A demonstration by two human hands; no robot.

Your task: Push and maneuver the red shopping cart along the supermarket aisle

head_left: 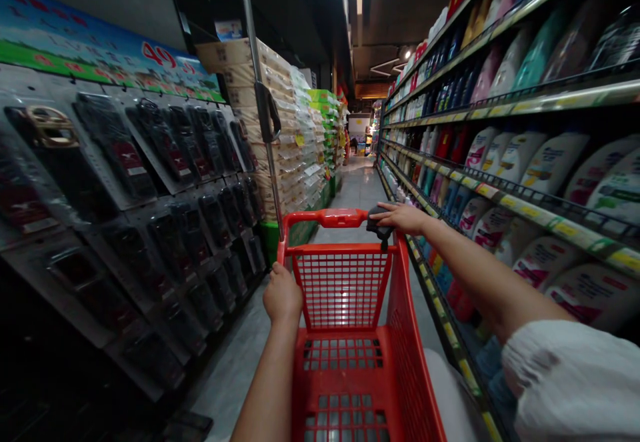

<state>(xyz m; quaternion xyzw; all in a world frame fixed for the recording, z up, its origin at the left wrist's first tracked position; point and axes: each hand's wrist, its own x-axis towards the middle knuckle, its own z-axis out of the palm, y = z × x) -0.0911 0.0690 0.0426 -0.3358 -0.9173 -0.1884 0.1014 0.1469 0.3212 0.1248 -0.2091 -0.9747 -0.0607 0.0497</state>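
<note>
A red plastic shopping cart [343, 249] stands right in front of me, with a grid panel and a slotted floor. My left hand [283, 295] is closed around the cart's left side rim, just below the handle corner. At the right end of the handle bar [335, 217], my right hand [400, 217] presses over a bunched dark grey cloth [379, 223], its fingers bent across it. Part of the cloth hangs down inside the corner. A thin metal pole [265, 89] with a black clip rises from the cart's left corner.
Shelves of shampoo bottles [555, 159] run along the right, close to my right arm. Packaged belts [115, 149] hang on a display at the left under a price banner [100, 49]. Stacked wrapped cartons [280, 122] stand beyond it. A tiled aisle floor [355, 182] leads ahead.
</note>
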